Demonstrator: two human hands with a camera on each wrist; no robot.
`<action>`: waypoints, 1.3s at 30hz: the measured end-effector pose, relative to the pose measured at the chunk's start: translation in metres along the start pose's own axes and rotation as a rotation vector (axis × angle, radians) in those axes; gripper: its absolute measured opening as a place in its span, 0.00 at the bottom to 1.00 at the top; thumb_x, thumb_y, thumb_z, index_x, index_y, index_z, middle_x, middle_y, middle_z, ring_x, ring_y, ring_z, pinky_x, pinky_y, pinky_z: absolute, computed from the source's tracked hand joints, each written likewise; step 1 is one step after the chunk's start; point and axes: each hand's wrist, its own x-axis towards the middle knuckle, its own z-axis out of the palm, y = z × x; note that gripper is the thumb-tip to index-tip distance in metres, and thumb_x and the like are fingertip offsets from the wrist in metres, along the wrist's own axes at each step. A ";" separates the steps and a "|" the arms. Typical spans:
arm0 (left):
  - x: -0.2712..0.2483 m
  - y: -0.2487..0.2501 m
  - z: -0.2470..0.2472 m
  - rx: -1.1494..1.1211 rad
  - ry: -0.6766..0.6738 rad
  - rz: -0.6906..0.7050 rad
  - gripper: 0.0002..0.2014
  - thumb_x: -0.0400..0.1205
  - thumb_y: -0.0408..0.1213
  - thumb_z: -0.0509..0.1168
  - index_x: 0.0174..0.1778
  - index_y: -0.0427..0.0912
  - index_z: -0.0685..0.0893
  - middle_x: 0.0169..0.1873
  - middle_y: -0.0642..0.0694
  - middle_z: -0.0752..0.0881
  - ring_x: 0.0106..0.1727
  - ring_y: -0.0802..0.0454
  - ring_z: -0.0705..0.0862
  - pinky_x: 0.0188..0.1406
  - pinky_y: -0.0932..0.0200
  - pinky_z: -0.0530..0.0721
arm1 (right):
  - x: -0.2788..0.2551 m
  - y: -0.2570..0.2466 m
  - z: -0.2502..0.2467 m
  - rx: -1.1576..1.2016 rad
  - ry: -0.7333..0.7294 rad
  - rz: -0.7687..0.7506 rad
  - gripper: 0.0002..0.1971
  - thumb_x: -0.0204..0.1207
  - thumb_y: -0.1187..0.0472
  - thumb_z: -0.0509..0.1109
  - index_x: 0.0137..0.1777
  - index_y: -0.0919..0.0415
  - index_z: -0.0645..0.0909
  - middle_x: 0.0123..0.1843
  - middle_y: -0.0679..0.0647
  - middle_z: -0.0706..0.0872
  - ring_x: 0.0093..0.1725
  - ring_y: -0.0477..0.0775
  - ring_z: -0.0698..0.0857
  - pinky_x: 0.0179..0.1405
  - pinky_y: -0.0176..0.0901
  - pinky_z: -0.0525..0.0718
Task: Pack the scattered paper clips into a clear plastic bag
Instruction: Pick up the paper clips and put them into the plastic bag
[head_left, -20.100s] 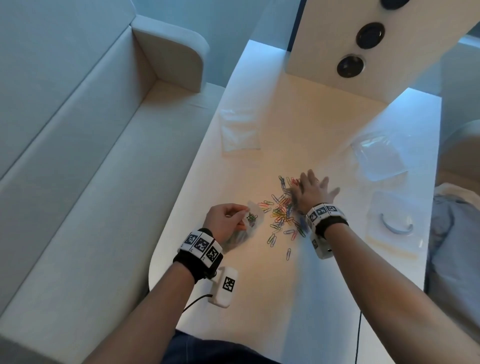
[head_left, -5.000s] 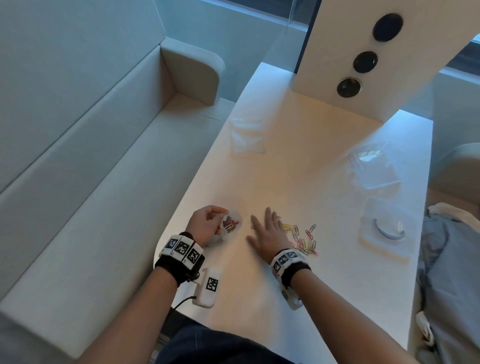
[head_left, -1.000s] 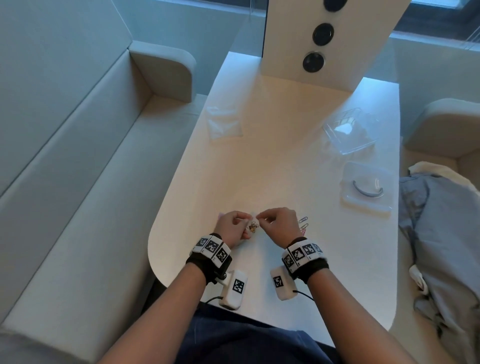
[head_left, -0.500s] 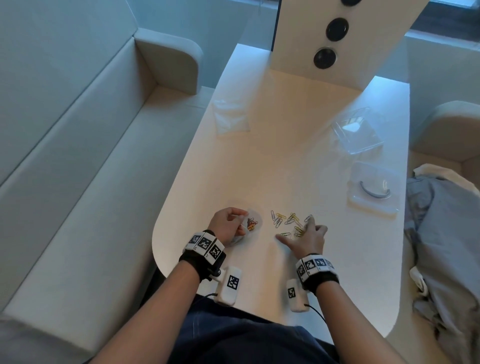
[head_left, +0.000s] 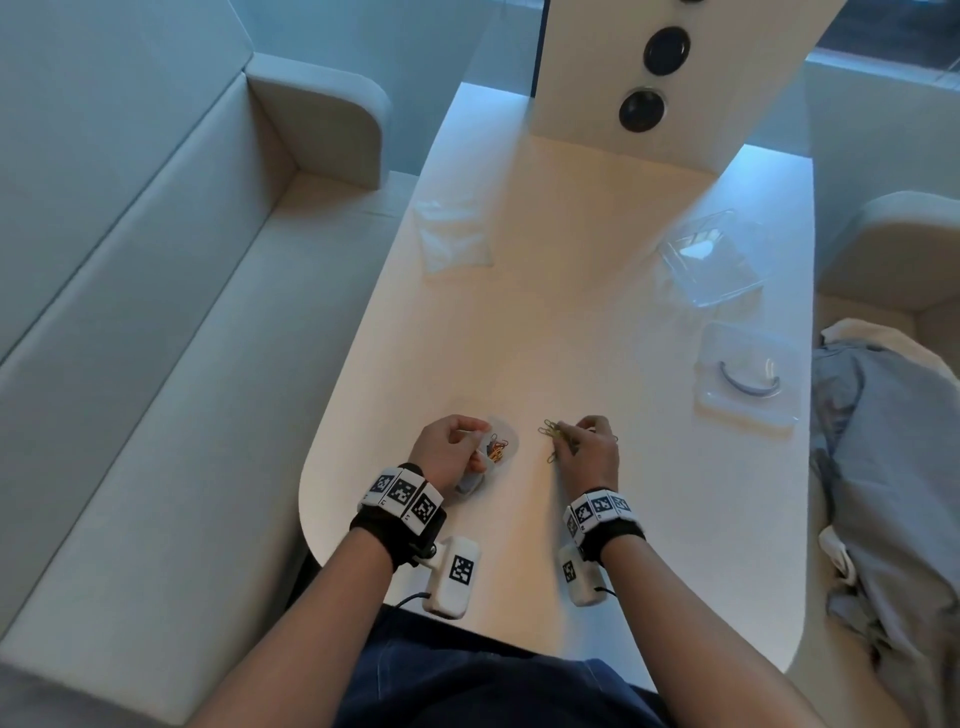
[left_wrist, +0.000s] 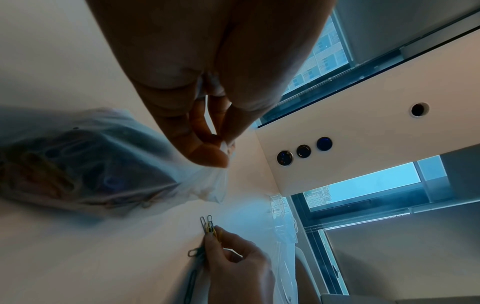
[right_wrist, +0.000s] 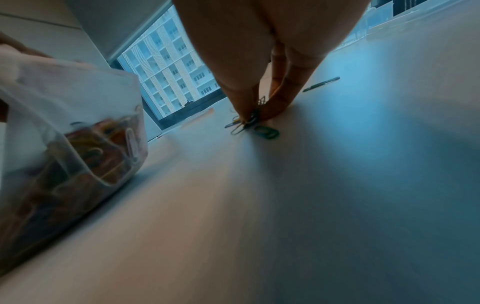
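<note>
Now that your right hand (head_left: 589, 447) has bunched the last loose paper clips (head_left: 551, 431) into its grip near the counter's front edge, drop them into the bag (head_left: 496, 449) pinched open by your left hand (head_left: 447, 447).

Both forearms reach forward over the table edge, roughly parallel, each wrist wrapped in a black band with printed square markers and a small white camera unit hanging below it. The left hand (head_left: 451, 451) sits with its back up and knuckles raised, fingers curled inward, thumb and forefinger pinched together on the rim of the clear plastic bag (left_wrist: 109, 164). The right hand (head_left: 589, 448) lies a little apart from it, fingers bent down and bunched toward the tabletop, fingertips (right_wrist: 272, 111) pressed together around a small cluster of paper clips (right_wrist: 249, 121), with the wrist held low.
</note>
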 end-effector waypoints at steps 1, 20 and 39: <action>0.001 0.002 0.000 -0.004 -0.002 0.001 0.08 0.85 0.28 0.63 0.45 0.44 0.86 0.33 0.44 0.86 0.23 0.58 0.82 0.41 0.55 0.88 | 0.002 0.000 -0.001 0.008 -0.001 -0.013 0.09 0.75 0.63 0.76 0.53 0.63 0.91 0.51 0.55 0.81 0.43 0.53 0.83 0.53 0.48 0.87; 0.020 0.022 0.016 -0.032 -0.020 -0.036 0.06 0.85 0.26 0.62 0.54 0.33 0.84 0.34 0.40 0.84 0.23 0.57 0.81 0.25 0.69 0.84 | 0.031 -0.054 -0.064 1.433 -0.256 0.606 0.16 0.65 0.71 0.73 0.54 0.73 0.83 0.54 0.64 0.88 0.56 0.57 0.86 0.56 0.41 0.87; 0.012 0.022 0.021 -0.018 -0.036 0.018 0.07 0.85 0.26 0.61 0.55 0.32 0.84 0.33 0.42 0.85 0.23 0.60 0.82 0.31 0.66 0.87 | 0.001 -0.102 -0.038 0.043 -0.362 -0.122 0.05 0.72 0.67 0.74 0.44 0.63 0.92 0.37 0.55 0.91 0.36 0.49 0.85 0.42 0.36 0.82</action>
